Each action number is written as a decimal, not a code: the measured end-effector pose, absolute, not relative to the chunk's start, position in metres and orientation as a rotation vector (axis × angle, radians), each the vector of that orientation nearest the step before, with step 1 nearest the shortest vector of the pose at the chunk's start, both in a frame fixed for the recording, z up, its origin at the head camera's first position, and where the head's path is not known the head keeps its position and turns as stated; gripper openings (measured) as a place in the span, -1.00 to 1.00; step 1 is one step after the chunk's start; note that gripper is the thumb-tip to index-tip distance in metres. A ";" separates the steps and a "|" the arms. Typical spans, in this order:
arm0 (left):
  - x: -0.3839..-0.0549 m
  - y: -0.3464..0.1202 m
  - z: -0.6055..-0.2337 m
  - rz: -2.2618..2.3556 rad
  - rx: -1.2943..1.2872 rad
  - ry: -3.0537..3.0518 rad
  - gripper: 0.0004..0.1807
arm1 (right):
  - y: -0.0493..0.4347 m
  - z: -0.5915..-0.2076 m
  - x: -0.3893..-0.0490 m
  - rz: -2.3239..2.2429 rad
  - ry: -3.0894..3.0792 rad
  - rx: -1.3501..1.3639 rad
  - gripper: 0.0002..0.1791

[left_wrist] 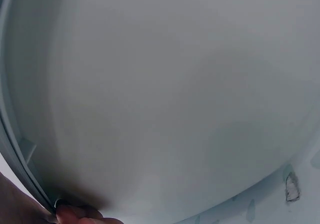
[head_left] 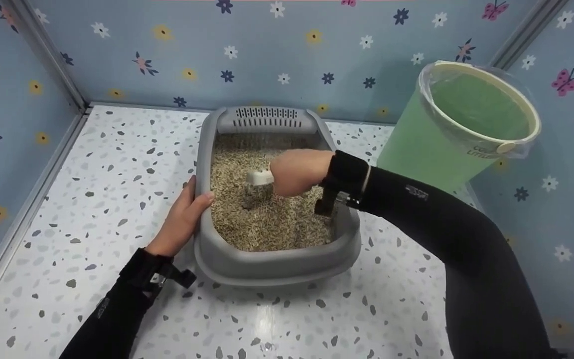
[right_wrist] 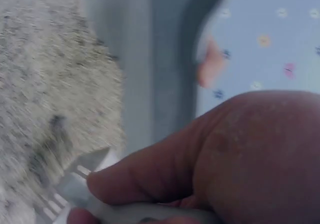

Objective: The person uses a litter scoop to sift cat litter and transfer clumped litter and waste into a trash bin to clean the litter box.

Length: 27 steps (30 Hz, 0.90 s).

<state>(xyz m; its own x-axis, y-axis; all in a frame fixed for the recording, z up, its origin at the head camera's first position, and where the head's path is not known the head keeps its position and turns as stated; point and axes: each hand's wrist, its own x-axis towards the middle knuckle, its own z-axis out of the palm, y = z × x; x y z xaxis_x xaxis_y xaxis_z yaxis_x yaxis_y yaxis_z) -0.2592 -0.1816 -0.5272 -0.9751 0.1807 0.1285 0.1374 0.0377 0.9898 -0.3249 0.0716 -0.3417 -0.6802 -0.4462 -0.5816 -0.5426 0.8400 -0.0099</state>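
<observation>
A grey litter box [head_left: 277,269] stands on the floor, filled with grainy tan litter [head_left: 267,232]. My left hand [head_left: 180,217] grips its left rim, thumb on top and fingers down the outside; the left wrist view shows fingertips [left_wrist: 80,214] under the rim beside the box's smooth outer wall [left_wrist: 165,84]. Over the middle of the litter, my right hand [head_left: 298,171] holds a slotted litter scoop [head_left: 260,178] by its handle. The scoop's slotted head [right_wrist: 75,186] shows close over the litter in the right wrist view, where the grains are blurred.
To the right of the box stands a green bin [head_left: 416,139] with a clear liner over its cream rim. A flower-patterned wall [head_left: 267,40] rises behind the box, with more panels at both sides. The floor [head_left: 117,164] is white with grey speckles.
</observation>
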 end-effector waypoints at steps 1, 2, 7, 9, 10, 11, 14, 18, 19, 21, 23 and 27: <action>-0.260 -0.182 -0.526 2.130 0.346 2.242 -0.12 | 0.073 -0.339 -0.329 0.209 2.457 -0.730 -0.70; -0.260 -0.182 -0.526 2.125 0.341 2.246 -0.10 | 0.075 -0.339 -0.335 0.206 2.483 -0.732 -0.68; -0.260 -0.182 -0.526 2.083 0.308 2.270 -0.05 | 0.092 -0.374 -0.374 0.327 2.548 -0.790 -0.55; -0.259 -0.182 -0.526 2.069 0.301 2.270 -0.03 | 0.098 -0.391 -0.384 0.396 2.555 -0.807 -0.53; -0.259 -0.183 -0.525 2.071 0.304 2.263 -0.04 | 0.100 -0.397 -0.386 0.424 2.571 -0.818 -0.55; -0.258 -0.183 -0.526 2.071 0.305 2.254 -0.04 | 0.103 -0.403 -0.388 0.447 2.586 -0.828 -0.58; -0.257 -0.182 -0.527 2.075 0.298 2.230 -0.03 | 0.109 -0.415 -0.392 0.500 2.644 -0.852 -0.68; -0.257 -0.183 -0.527 2.059 0.275 2.239 -0.01 | 0.117 -0.420 -0.396 0.578 2.731 -0.884 -0.74; -0.256 -0.183 -0.527 2.052 0.266 2.245 0.00 | 0.119 -0.419 -0.397 0.583 2.738 -0.894 -0.75; -0.256 -0.183 -0.526 2.039 0.251 2.251 0.02 | 0.123 -0.417 -0.399 0.587 2.728 -0.902 -0.70; -0.257 -0.183 -0.526 2.032 0.243 2.253 0.03 | 0.124 -0.412 -0.401 0.542 2.689 -0.869 -0.61; -0.258 -0.183 -0.525 2.031 0.236 2.260 0.03 | 0.119 -0.393 -0.407 0.460 2.541 -0.732 -0.54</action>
